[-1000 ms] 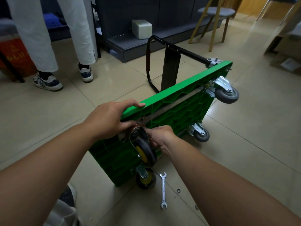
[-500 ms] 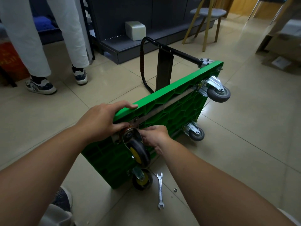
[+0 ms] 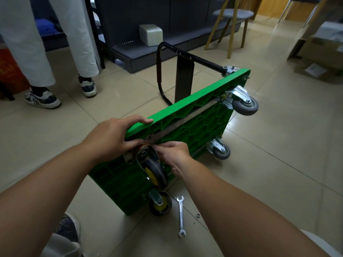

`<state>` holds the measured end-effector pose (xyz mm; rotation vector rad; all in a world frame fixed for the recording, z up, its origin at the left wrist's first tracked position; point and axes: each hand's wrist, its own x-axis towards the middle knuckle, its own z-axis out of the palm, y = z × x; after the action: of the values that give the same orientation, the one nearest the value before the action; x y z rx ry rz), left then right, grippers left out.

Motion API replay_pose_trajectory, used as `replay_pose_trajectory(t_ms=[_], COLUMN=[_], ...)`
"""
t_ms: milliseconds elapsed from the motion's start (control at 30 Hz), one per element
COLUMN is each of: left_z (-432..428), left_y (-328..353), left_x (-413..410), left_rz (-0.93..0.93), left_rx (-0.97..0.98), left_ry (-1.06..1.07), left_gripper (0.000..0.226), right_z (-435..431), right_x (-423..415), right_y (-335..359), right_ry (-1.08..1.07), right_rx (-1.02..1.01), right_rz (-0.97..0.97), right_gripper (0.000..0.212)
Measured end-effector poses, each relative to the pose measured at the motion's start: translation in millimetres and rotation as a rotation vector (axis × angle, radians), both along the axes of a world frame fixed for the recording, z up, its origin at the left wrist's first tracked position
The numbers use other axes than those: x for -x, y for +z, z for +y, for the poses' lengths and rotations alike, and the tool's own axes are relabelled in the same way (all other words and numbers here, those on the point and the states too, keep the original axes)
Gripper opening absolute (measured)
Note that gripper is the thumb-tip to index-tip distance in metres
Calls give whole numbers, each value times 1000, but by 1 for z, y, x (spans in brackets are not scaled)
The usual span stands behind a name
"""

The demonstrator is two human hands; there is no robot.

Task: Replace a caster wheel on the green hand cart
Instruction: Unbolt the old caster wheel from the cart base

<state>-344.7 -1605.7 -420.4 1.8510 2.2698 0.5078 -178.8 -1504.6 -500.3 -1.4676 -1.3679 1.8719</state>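
Observation:
The green hand cart (image 3: 194, 125) stands on its long side on the tiled floor, underside toward me. Its black handle (image 3: 185, 56) props it behind. My left hand (image 3: 109, 136) grips the cart's top edge, thumb down by the mounting plate of the near caster wheel (image 3: 155, 171), black with a yellow hub. My right hand (image 3: 174, 153) pinches something small at that plate's right side; what it pinches is hidden. A second black-and-yellow caster (image 3: 160, 204) sits below it. Two grey casters (image 3: 245, 104) (image 3: 220, 151) are at the far end.
A silver open-end wrench (image 3: 181, 216) lies on the floor by the lower caster, with a small nut (image 3: 198, 215) to its right. A person in white trousers (image 3: 37, 52) stands at the back left. A dark shelf base (image 3: 148, 51) and a wooden stool (image 3: 232, 25) stand behind.
My head has shifted a little, so the cart sits slightly differently in view. My right fingers have worked a bit at the caster plate. My left hand keeps its hold.

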Motion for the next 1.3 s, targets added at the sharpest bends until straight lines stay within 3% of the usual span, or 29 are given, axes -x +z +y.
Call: replay_pose_trajectory(t_ms=[200,467,667,767,867,1033,1167,1300], left_z=[0,1,0,0,0,0,0,-1], left_y=[-3,-3,-3,-3,-2,-1,-1,0], left_x=[1,2,1,1,1,-1,-1,-2], left_rz=[6,17,16,8,10,7,6,-6], left_rx=[-5,-7,-5,5,4,7,-3,1], left_ry=[3,5,0,2,3,1,1,1], left_gripper=[63,62,62,62,61,61,60,60], right_z=[0,5,3,4,3,3,4,5], right_x=[-2,-5,-5,0,1,-6,-8,-6], right_y=[3,-2,-1,-4,-4,-3,3,-2], right_ry=[1,8,144,144,113,113,77,60], right_rx=[-65,73,79,38,17,21,138,94], right_rz=[-8,111,-84,-72,-33,20,138,103], right_gripper=[21,13,30,29,40,31,21,15])
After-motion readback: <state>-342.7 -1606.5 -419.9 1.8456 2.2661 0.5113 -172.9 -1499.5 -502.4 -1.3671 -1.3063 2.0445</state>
